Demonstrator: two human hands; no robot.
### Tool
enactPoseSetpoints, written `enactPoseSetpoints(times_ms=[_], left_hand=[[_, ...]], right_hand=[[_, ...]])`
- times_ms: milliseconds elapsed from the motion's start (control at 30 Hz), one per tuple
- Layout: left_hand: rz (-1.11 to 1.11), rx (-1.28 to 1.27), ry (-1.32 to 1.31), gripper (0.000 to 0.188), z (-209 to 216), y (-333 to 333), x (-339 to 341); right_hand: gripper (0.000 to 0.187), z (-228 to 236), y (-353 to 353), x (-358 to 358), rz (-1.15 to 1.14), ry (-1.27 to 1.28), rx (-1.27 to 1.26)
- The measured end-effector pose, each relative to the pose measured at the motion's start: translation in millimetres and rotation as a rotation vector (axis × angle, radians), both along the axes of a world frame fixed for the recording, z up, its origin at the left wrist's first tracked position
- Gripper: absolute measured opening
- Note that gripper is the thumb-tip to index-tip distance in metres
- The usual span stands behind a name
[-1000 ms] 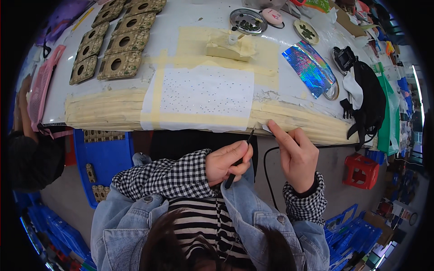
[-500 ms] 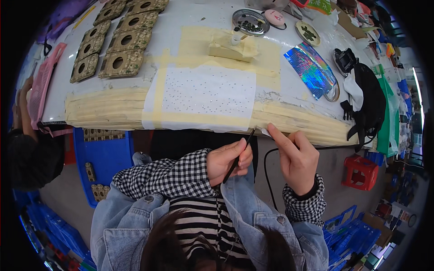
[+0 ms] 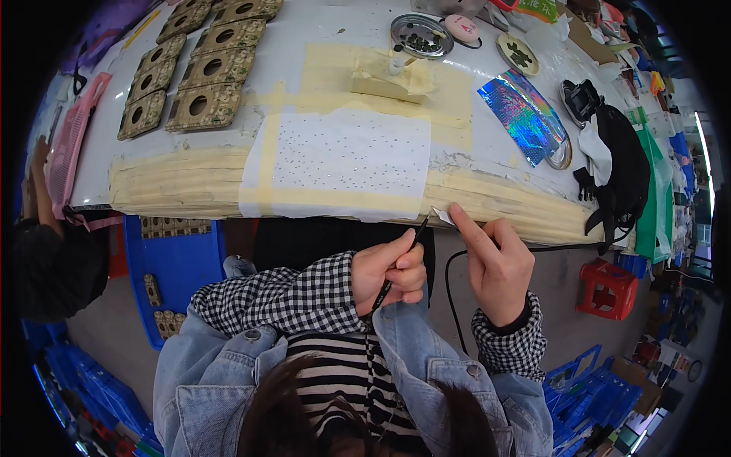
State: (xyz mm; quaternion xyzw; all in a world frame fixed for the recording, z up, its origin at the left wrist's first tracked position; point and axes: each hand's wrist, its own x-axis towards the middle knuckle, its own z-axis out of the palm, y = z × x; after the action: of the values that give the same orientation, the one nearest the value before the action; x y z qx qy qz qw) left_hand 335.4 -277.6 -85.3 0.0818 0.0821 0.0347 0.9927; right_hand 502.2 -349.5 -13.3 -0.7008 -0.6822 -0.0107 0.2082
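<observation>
My left hand (image 3: 388, 273), fingers closed, grips a slim black tool (image 3: 417, 238) that looks like tweezers. Its narrow, pale tip points up at the table's taped front edge. Beside that tip, a small white piece (image 3: 446, 218) shows at the index finger of my right hand (image 3: 495, 259), whose other fingers are curled. Whether the tip touches the white piece is hard to tell. Just left of them, a white sheet (image 3: 343, 156) scattered with tiny shiny dots lies under strips of cream masking tape.
Camouflage pieces with round holes (image 3: 221, 67) stand in rows at the back left. A round metal tin (image 3: 421, 38), a taped block (image 3: 392, 80), an iridescent blue sheet (image 3: 525, 114) and a black bag (image 3: 620, 156) are farther back or right. A blue tray (image 3: 171, 263) sits below the table edge.
The black tool has turned slightly, and its tip has shifted up and right, closer to the white piece. My right hand has barely moved.
</observation>
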Motion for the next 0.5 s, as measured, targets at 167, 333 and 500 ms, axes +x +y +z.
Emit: enactPoseSetpoints(times_ms=[167,333,500], left_hand=[[-0.004,0.042,0.031,0.044,4.3,-2.5,0.8],[0.025,0.040,0.029,0.043,5.8,-3.0,1.1],[0.058,0.069,0.030,0.046,6.4,-2.7,0.6]], right_hand=[[0.047,-1.0,-0.1,0.3,-0.044,0.035,-0.014],[0.048,-1.2,-3.1,0.8,0.013,0.027,-0.008],[0.048,-1.0,0.3,-1.8,-0.020,0.021,-0.007]])
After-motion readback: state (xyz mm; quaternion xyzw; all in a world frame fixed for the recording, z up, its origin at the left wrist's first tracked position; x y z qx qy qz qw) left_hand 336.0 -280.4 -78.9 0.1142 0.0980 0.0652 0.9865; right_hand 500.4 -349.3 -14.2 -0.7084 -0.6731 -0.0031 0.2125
